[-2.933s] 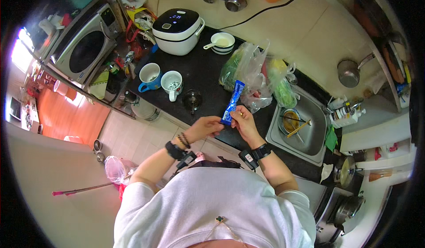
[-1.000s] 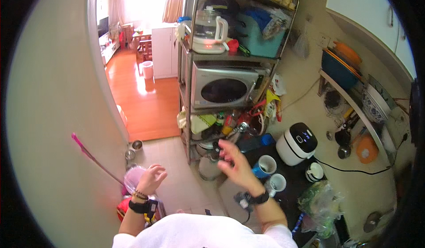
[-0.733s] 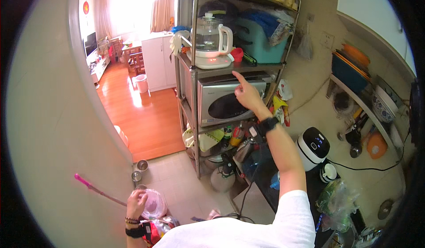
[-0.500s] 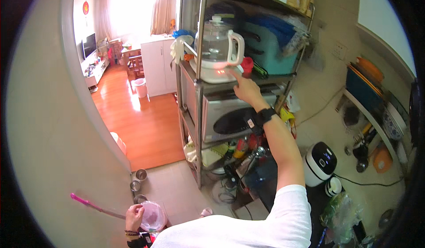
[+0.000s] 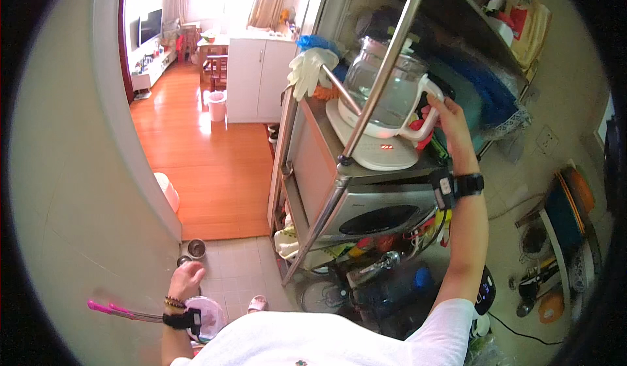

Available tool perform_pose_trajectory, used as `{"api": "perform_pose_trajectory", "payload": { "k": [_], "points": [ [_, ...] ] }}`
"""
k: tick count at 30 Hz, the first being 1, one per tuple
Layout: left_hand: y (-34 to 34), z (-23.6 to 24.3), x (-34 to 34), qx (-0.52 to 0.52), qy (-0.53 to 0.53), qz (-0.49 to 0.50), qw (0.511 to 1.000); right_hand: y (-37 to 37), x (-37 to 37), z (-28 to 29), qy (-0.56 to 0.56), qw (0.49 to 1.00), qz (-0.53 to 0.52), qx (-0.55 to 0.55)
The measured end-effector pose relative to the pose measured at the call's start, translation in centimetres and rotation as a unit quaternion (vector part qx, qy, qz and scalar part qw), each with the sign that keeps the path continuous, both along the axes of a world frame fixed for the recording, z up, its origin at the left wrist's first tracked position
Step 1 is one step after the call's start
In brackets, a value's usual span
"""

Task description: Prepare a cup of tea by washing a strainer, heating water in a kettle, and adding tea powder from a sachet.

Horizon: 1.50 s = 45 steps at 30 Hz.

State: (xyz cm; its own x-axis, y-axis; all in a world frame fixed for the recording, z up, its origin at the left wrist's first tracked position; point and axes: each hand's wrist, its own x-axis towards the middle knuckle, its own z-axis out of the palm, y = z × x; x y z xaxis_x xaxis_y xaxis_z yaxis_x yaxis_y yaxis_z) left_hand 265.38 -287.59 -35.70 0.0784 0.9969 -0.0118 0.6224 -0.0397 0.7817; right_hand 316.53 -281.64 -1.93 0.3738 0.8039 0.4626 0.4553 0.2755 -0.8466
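Note:
My right hand [image 5: 444,114] is closed round the white handle of a glass electric kettle [image 5: 382,88], at or just above its white base [image 5: 372,153] with lit red display, on a steel rack's middle shelf. Pale gloves [image 5: 307,68] hang from the rack left of the kettle. Below is a silver microwave [image 5: 366,216]. My left hand [image 5: 187,273] is down at the lower left, fingers loosely bent with nothing visible in them, over a pink-lined bin [image 5: 208,317].
The rack post [image 5: 392,59] stands in front of the kettle. A doorway at left opens to a room with orange floor [image 5: 196,176]. Metal bowls [image 5: 196,248] sit by the wall near a pink-handled pole [image 5: 108,307]. A dark counter [image 5: 392,291] lies lower right.
I turned from the counter toward the rack; the blue packet left my hands. My right hand reached up, pointed at the kettle's base, then moved to grip the handle. The view has drawn nearer the rack.

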Motion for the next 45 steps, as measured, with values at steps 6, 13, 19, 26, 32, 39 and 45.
{"api": "perform_pose_trajectory", "payload": {
  "k": [6, 13, 19, 26, 32, 39, 45],
  "points": [
    [6.0, 0.2, -0.4, -0.016, -0.037, -0.042, 0.998, 3.3, 0.2, -0.3, 0.182, 0.98, 0.074, 0.023],
    [9.5, 0.2, -5.1, -0.013, -0.001, -0.06, 0.998, 3.1, -3.8, -1.0, 0.2, 0.965, -0.059, 0.157],
    [13.4, 1.1, -5.5, -0.026, 0.023, -0.105, 0.994, -1.1, -3.3, 1.0, 0.14, 0.953, -0.104, 0.246],
    [19.7, 0.6, 1.0, 0.0, 0.093, -0.301, 0.949, -12.9, -3.5, 1.3, 0.096, 0.915, -0.261, 0.294],
    [20.6, 0.1, 11.1, 0.051, 0.122, -0.542, 0.83, -29.2, -6.1, -2.5, 0.065, 0.854, -0.428, 0.29],
    [15.2, -0.6, 18.7, -0.013, 0.144, -0.657, 0.74, -39.3, -12.5, -9.3, 0.054, 0.751, -0.599, 0.274],
    [6.7, -1.6, 25.9, 0.018, 0.155, -0.742, 0.652, -49.2, -17.2, -14.8, 0.098, 0.657, -0.697, 0.27]
  ]
}}
